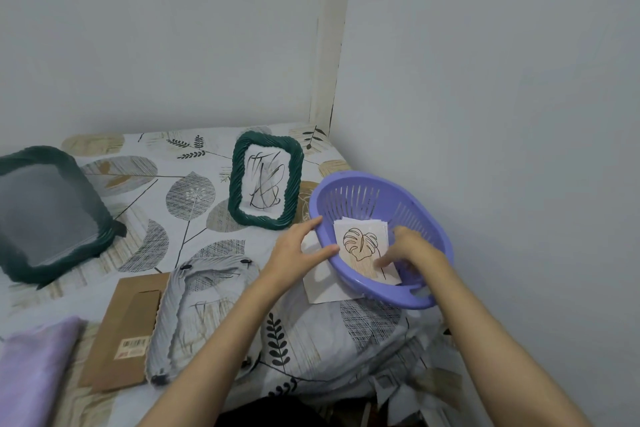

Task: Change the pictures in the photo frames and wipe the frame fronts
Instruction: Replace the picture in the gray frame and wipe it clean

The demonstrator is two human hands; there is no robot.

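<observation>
A purple slotted basket (429,236) sits on the patterned bedsheet and holds a small stack of pictures, a leaf drawing (360,246) on top. My right hand (415,253) reaches into the basket, thumb on the leaf picture's lower right part and fingers curled at its edge. My left hand (294,250) touches the basket's left rim with straight fingers. A green rope-edged frame (235,184) with a scribble picture stands behind the basket. A pale frame (166,333) lies flat with no picture in it, its cardboard back (117,340) beside it.
A larger green frame (20,263) leans at the far left, its panel grey. A purple cloth (34,367) lies at the bottom left. A white sheet (325,288) pokes out from under the basket. Walls meet in a corner right behind the basket.
</observation>
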